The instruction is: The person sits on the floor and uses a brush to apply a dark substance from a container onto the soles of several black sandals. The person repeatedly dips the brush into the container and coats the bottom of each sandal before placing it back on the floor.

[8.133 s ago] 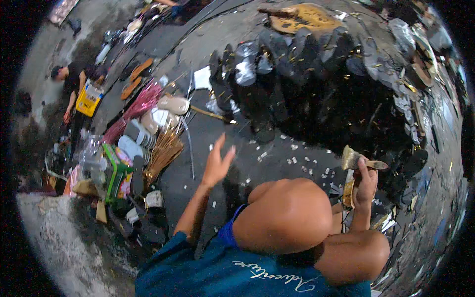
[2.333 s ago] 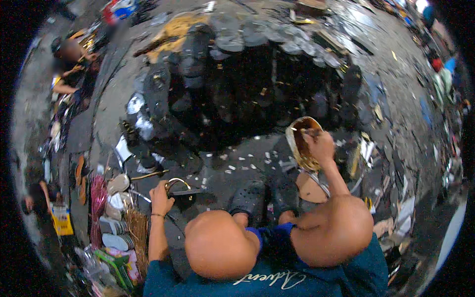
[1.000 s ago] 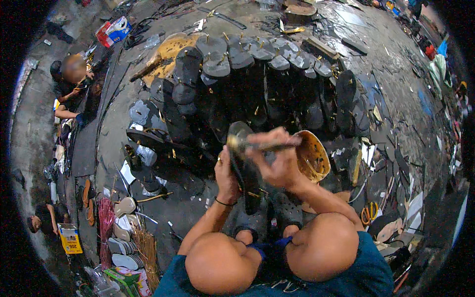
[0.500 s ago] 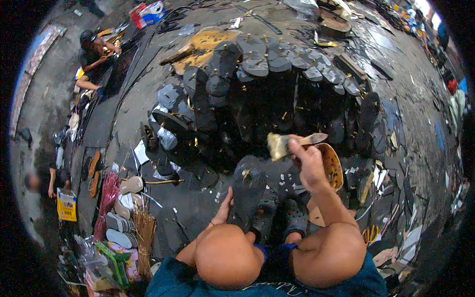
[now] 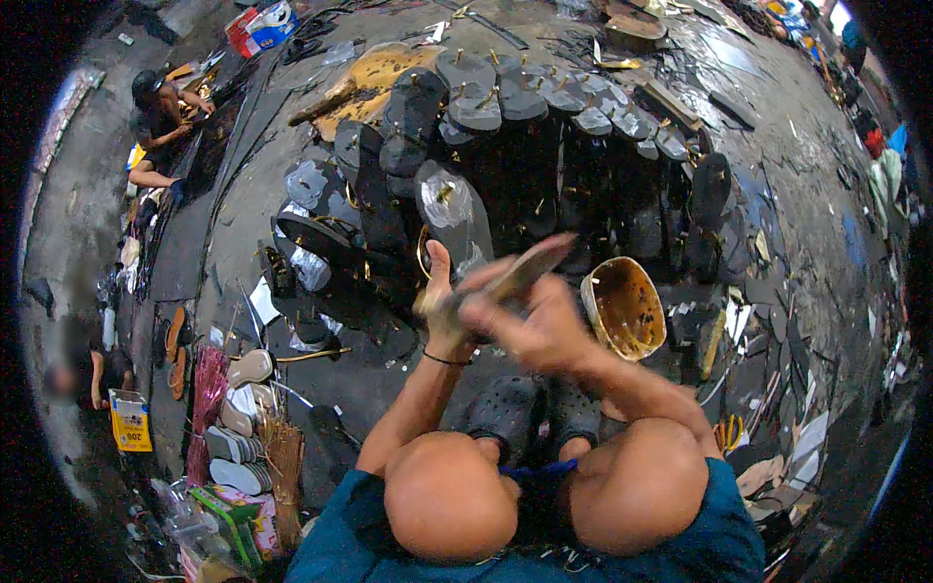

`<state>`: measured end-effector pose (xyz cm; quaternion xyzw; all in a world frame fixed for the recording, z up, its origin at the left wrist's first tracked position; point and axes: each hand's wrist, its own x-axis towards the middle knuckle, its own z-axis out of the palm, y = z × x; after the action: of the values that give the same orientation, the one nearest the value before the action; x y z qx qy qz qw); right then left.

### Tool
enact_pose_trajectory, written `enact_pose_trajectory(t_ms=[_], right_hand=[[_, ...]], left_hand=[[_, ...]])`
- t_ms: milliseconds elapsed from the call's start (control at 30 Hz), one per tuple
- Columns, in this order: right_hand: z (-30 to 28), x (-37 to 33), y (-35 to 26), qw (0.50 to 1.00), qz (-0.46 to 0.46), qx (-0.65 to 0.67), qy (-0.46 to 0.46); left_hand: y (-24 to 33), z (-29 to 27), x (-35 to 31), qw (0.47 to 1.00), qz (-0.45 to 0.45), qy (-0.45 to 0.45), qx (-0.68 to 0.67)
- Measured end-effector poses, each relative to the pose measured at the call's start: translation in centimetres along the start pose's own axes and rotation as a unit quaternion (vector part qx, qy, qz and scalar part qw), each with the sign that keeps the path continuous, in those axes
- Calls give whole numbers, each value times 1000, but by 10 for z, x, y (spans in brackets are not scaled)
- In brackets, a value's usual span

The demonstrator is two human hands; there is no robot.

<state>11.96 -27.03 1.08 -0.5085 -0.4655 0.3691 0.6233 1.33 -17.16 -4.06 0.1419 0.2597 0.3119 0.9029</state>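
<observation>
A grey sandal sole (image 5: 453,209) with a wet, shiny face and a small brass-coloured nub lies tilted over the near edge of the dark sole pile. At its lower end is my left hand (image 5: 445,316), thumb raised beside the sole's edge; its other fingers are hidden or blurred. My right hand (image 5: 544,325) crosses in front, closed around a paintbrush (image 5: 533,267) smeared by motion. The bristles cannot be made out clearly. To the right stands a tan glue tub (image 5: 595,309), its inside stained with dark specks.
Dark sandal soles (image 5: 476,102) with brass-coloured nubs form an arc ahead of me. Left are a reddish bundle of strands (image 5: 209,413), a brown stick bundle (image 5: 284,476) and stacked pale soles (image 5: 238,462). Yellow-handled scissors (image 5: 727,432) lie right. Another person (image 5: 165,121) sits far left.
The sole has moved away from my feet to the pile's near edge, its face now shinier. My left hand moved forward; my right hand swung left with the brush, uncovering the tub.
</observation>
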Motion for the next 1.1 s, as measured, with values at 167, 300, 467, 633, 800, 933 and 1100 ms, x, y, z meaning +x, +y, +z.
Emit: enact_pose_trajectory(t_ms=[167,300,467,633,800,933,1100], right_hand=[[-2,-10,17,991,-19,-125,42],[-32,14,40,967,6,-221,124],[7,0,-4,991,3,-129,-28],[-3,3,-19,995,60,15,78],[-52,-22,33,979,61,-75,181],[-142,-67,78,901,76,-350,244],[-185,-109,134,745,103,-641,150]], left_hand=[[16,26,-19,995,-51,-64,50],[34,3,-14,994,93,-57,19],[20,-8,-13,992,111,48,27],[129,20,-13,970,217,-27,107],[124,-103,-63,818,428,147,356],[109,-319,-228,285,155,444,835],[77,-291,-238,513,157,367,760]])
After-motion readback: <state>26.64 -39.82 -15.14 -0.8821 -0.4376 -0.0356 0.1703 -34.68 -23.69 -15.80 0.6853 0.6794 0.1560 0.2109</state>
